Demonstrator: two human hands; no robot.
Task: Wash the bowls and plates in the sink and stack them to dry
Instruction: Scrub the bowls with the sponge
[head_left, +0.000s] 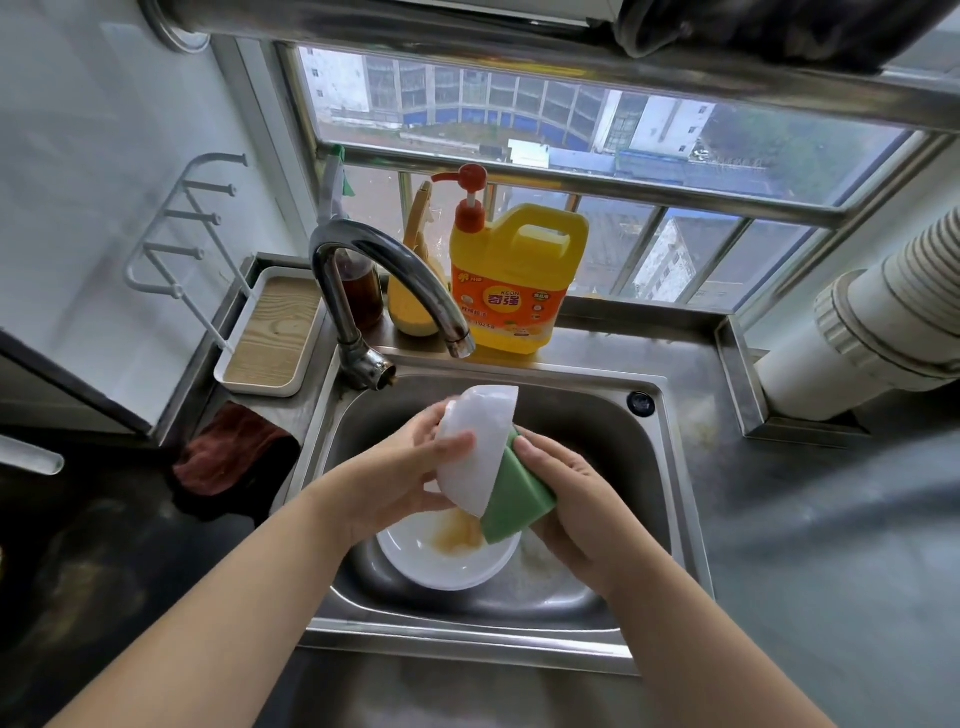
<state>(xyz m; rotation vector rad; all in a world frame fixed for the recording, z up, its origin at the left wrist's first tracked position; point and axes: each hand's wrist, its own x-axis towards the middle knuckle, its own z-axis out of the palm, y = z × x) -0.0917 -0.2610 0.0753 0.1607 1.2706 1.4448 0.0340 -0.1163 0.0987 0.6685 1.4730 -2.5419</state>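
Note:
Over the steel sink my left hand grips a white bowl, tipped on its side with the outside facing me. My right hand holds a green sponge pressed against the bowl's lower right side. Below them, on the sink bottom, lies a second white bowl with an orange-brown smear of sauce inside. The faucet arches over the back of the sink; no water runs from it.
A yellow dish-soap jug with a red pump stands behind the sink, beside a brown bottle. A white tray with a wooden base sits at the left, a reddish cloth below it. Steel counter extends right.

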